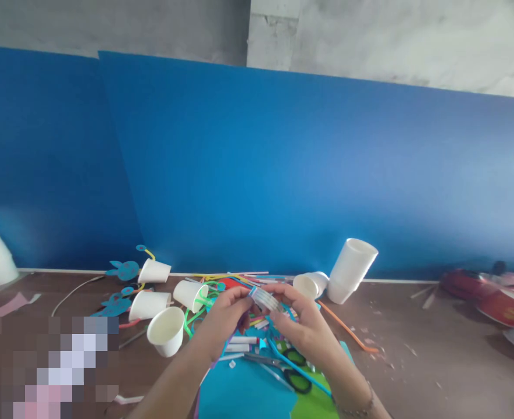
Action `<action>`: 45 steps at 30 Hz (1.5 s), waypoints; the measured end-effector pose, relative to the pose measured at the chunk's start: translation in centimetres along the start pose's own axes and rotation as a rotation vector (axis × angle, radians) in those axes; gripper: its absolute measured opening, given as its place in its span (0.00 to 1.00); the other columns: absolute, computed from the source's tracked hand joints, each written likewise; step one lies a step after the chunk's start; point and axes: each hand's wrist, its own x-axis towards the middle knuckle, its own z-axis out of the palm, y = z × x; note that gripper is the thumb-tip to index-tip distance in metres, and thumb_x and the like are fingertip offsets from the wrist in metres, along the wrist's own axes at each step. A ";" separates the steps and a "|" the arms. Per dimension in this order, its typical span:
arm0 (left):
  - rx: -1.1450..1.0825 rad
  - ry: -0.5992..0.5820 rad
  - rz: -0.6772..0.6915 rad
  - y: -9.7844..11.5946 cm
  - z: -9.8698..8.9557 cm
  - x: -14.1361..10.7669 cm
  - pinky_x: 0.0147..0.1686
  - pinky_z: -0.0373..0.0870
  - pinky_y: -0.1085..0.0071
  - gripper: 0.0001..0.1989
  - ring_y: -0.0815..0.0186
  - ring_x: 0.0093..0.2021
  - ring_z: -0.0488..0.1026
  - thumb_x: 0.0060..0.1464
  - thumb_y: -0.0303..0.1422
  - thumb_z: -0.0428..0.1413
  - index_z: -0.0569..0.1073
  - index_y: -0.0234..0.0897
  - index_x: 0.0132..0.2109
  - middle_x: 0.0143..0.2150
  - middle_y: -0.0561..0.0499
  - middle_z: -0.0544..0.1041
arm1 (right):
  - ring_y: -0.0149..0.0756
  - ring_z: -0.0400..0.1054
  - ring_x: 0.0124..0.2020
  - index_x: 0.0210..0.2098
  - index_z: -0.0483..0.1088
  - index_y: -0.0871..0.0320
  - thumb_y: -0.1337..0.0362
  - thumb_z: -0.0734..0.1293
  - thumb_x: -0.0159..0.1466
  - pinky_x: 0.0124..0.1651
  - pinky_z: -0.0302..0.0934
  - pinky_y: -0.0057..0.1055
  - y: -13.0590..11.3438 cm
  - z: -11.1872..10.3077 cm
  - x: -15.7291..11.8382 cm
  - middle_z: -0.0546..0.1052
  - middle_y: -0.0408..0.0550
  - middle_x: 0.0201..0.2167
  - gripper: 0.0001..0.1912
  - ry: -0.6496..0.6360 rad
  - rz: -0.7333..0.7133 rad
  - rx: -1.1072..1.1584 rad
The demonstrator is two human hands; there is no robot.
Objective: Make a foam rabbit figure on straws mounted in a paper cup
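Note:
Both hands meet above the pile of craft materials. My right hand [304,319] is closed around what looks like a roll of clear tape [264,299]. Fingers of my left hand [222,319] pinch the roll's left edge; whether a loose strip is between them cannot be made out. Below the hands lie black-handled scissors [268,360], capped white markers [241,343], a bent blue straw [298,366], and blue paper [243,390] beside green paper [316,396].
White paper cups [166,331] lie left of the hands, some with straws and blue rabbit cutouts [125,270]. Stacked cups [352,270] lean at the right near an orange straw [348,327]. A blue panel [283,174] rises behind the table. Red items [492,294] lie far right.

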 end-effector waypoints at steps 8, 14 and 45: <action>0.012 0.018 -0.046 0.0 -0.4 0.2 0.17 0.53 0.77 0.14 0.76 0.17 0.60 0.48 0.42 0.56 0.70 0.34 0.31 0.22 0.56 0.70 | 0.42 0.68 0.44 0.45 0.72 0.54 0.71 0.63 0.54 0.48 0.61 0.40 0.7 -0.4 -0.1 0.76 0.47 0.41 0.19 0.010 -0.077 -0.156; 0.080 0.029 0.040 -0.5 -0.5 0.4 0.16 0.54 0.77 0.21 0.76 0.16 0.60 0.49 0.51 0.56 0.69 0.35 0.30 0.20 0.58 0.68 | 0.42 0.68 0.43 0.45 0.72 0.52 0.69 0.64 0.56 0.48 0.60 0.40 0.5 -0.1 -0.3 0.75 0.46 0.39 0.17 0.005 -0.089 -0.235; 0.203 0.081 0.202 0.5 0.6 -0.6 0.25 0.64 0.75 0.17 0.70 0.25 0.64 0.50 0.46 0.56 0.73 0.35 0.32 0.24 0.54 0.70 | 0.39 0.70 0.32 0.34 0.77 0.54 0.67 0.60 0.57 0.39 0.58 0.33 -0.8 0.5 -0.6 0.78 0.45 0.27 0.14 0.123 -0.094 -0.630</action>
